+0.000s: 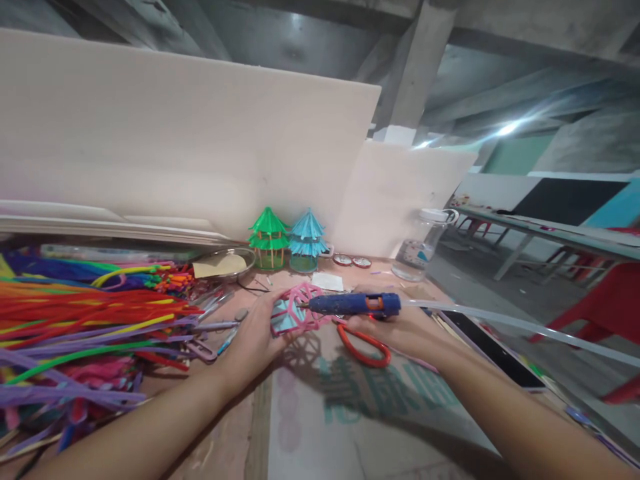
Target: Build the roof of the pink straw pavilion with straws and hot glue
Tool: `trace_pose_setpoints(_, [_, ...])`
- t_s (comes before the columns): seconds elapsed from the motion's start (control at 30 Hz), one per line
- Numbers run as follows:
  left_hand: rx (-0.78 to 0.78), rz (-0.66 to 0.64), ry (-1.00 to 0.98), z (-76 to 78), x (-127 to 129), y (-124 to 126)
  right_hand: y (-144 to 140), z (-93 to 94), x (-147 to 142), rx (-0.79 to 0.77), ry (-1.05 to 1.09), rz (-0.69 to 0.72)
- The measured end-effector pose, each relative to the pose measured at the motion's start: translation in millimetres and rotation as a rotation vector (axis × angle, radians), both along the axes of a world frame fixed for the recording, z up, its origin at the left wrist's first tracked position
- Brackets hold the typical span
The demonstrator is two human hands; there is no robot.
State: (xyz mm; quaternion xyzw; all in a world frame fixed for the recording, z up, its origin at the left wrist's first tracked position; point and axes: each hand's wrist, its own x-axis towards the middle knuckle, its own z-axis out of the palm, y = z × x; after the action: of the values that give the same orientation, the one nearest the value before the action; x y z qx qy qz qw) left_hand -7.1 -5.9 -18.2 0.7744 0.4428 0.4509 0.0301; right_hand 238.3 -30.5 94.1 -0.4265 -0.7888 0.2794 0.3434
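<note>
In my left hand (256, 332) is a small pink pipe-cleaner frame (306, 291) with a light blue part inside it. My right hand (407, 333) is closed round a blue hot glue gun (340, 305), with a long clear glue stick (480, 311) trailing from its back end. The gun's nozzle meets or nearly meets the pink frame; I cannot tell whether they touch. An orange scissor handle (384, 358) shows just below my right hand, its blades hidden. Behind the frame stand a green pagoda model (269, 239) and a light blue one (307, 235).
Bundles of coloured pipe cleaners (90, 313) cover the left side. A metal bowl (243, 261) sits behind them, and a clear plastic jug (417, 247) stands at the back right. A phone (487, 347) lies by the right edge. White boards (175, 140) rise behind the table.
</note>
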Motion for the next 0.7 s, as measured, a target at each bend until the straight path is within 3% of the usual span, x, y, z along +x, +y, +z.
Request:
trace_pose_setpoints(0.33, [-0.09,0.032,-0.1,0.8,4,2,12,9.6,-25,0.066,0.07,0.049])
trace_pose_setpoints(0.47, [-0.076,-0.009,-0.072,2.6,3,0,9,12.7,-16,0.083,0.079,0.013])
trace_pose_setpoints(0.7, [-0.064,0.008,-0.046,-2.2,1,1,4,5.8,3,0.059,0.063,0.082])
